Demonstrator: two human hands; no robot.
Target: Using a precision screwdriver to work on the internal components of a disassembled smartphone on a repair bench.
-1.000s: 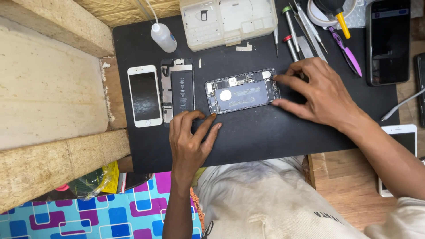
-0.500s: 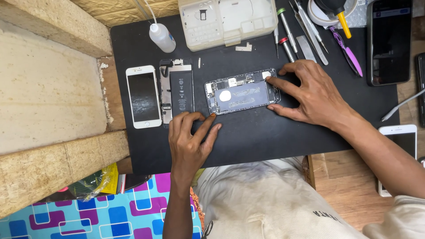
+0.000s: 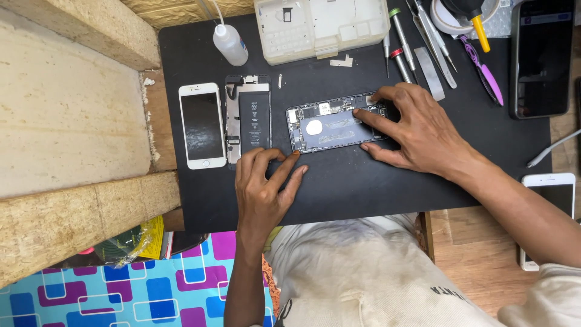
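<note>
Opened phone body [image 3: 336, 124] lies mid-frame on the black mat [image 3: 363, 188]; right hand [image 3: 417, 130] rests spread on its right end, left hand [image 3: 263, 194] fingertips touch its lower-left corner, gripping nothing.

Black work mat [image 3: 339, 188], opened phone [image 3: 330, 124], white phone [image 3: 202, 125], squeeze bottle [image 3: 230, 43], screwdrivers [image 3: 400, 42]

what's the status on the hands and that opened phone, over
Left hand flat on mat, fingertips at opened phone lower left corner. Right hand pressing its right end. Nothing in the way.
</note>
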